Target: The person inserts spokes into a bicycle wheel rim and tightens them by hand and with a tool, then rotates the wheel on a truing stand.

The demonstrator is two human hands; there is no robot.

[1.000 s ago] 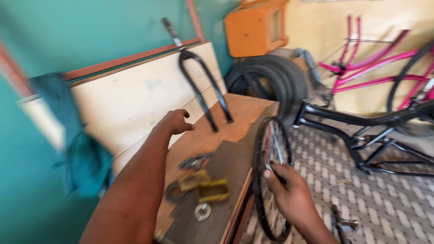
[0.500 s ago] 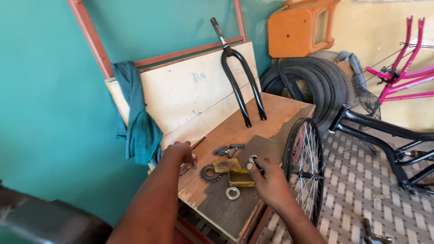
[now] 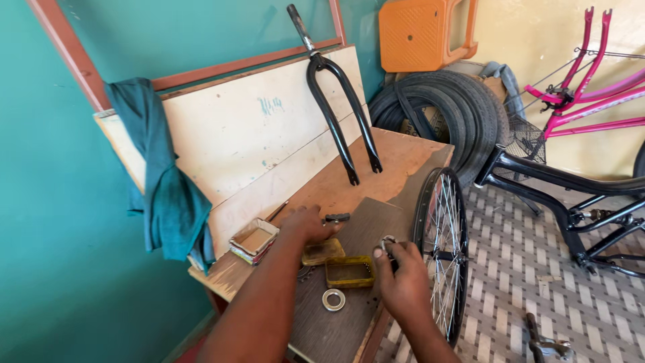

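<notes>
Resting on a worn wooden bench [image 3: 403, 158], the left hand [image 3: 306, 225] lies palm down with fingers loosely spread, its fingertips touching a small dark metal part [image 3: 337, 218] that sits on a sheet of grey-brown board [image 3: 356, 228] laid over the bench top. The right hand [image 3: 403, 282] is curled near the bench edge, thumb and fingers pinched together on a small shiny metal ring [image 3: 388, 242], a rounded bearing-like piece held just above the board. Between the two hands stands a shallow square tin [image 3: 349, 272], yellowed and greasy, with a flat yellowish lid [image 3: 322, 251] lying just beside it. A second bright metal ring [image 3: 333, 299] lies flat on the board in front of the tin. Left of the left forearm sits another small square tin [image 3: 254, 240] with a pale interior. A spoked bicycle wheel [image 3: 442, 252] with a black rim stands upright against the bench edge, close beside the right hand. Farther back, a glossy black bicycle fork [image 3: 342, 107] leans against a pale scuffed board [image 3: 262, 144], over whose end a teal cloth [image 3: 164, 181] is draped. Behind the bench lie stacked black rubber tyres [image 3: 457, 111] with an orange plastic stool [image 3: 423, 30] above them; a black bicycle frame [image 3: 571, 191] and a pink bicycle frame [image 3: 591, 94] stand on the patterned tile floor [image 3: 524, 269].
</notes>
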